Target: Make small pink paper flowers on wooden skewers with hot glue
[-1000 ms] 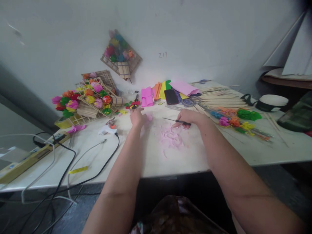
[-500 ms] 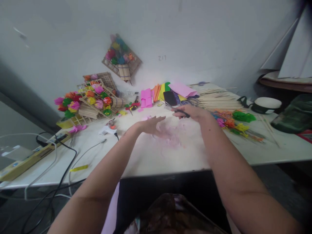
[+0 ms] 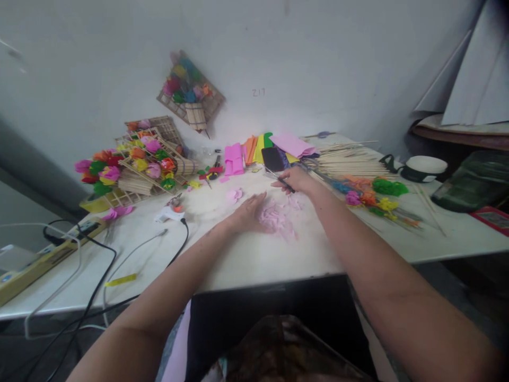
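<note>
My left hand [image 3: 248,213] lies flat with fingers stretched out on the white table [image 3: 246,254], touching the edge of a heap of pale pink paper scraps [image 3: 278,217]. My right hand [image 3: 296,179] is closed around black-handled scissors [image 3: 280,179], whose blades point left toward a dark phone [image 3: 272,158]. A small pink paper piece [image 3: 234,195] lies just beyond my left hand.
Stacks of coloured paper [image 3: 258,149] and a bundle of wooden skewers [image 3: 350,162] sit at the back. Paper flowers on sticks [image 3: 369,197] lie at right, flower baskets [image 3: 139,164] at left. A glue gun [image 3: 169,212], cables and a power strip [image 3: 47,254] occupy the left.
My left hand came back from the far side and settled flat on the pink scraps. My right hand carried the scissors away from the scraps toward the phone.
</note>
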The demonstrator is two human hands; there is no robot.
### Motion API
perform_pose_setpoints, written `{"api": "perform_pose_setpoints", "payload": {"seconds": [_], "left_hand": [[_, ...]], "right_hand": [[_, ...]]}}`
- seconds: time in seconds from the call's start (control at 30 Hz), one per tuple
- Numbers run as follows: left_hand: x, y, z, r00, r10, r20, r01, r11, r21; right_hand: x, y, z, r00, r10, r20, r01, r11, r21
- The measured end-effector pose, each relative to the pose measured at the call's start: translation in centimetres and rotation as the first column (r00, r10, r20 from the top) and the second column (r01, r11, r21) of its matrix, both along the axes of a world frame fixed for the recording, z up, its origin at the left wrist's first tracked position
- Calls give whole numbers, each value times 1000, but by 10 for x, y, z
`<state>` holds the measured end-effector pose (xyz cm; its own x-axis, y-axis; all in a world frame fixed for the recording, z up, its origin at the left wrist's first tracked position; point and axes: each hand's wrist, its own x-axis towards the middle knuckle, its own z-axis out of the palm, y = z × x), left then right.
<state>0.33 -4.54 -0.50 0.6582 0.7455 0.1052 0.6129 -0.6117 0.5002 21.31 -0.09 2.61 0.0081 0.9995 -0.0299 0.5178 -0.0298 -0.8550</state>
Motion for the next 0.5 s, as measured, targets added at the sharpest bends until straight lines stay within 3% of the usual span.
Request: {"api": "perform_pose_setpoints", "payload": {"seconds": [0.17,0.37,0.5], "left_hand": [[16,-5,-10,980,-20,199,34,997,-66],[43,-16,-13,907,34,419,47,982,-181],[38,-23,-3,826,139,546,42,951,-307]], "right_hand": [[-6,0,0,1000,16,23,-16,1000,-19],[-9,1,2,972,234,-34,-232,972,46],[-11,14,-3,987,83,135,-93,993,68]]}}
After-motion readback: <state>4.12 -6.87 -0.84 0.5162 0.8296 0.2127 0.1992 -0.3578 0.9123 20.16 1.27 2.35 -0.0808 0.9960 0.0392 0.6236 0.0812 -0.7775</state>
